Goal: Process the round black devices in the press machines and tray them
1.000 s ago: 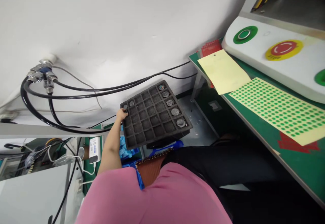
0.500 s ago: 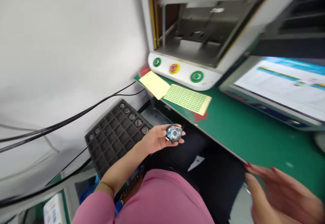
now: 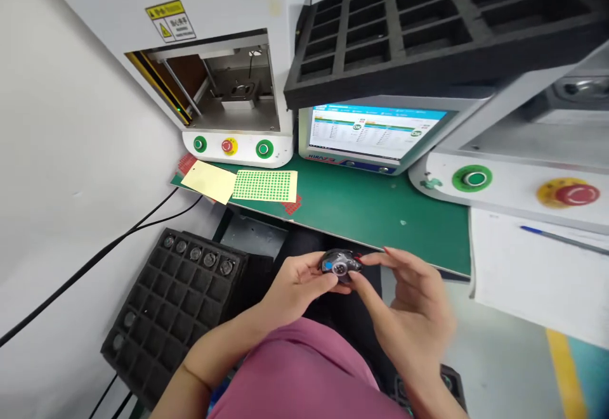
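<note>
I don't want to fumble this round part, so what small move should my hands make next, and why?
Perhaps let the right hand gently close its thumb and index finger on the edge of the round part: the left hand grips it, while those two right fingertips sit apart at its right side.

A flat green bench top is occupied along its back by a tall white machine housing and a grey-framed display unit. Near its front edge, a plain pale-yellow sheet and a pale sheet of green dots are laid side by side, with red gridded scraps partly covered.
</note>
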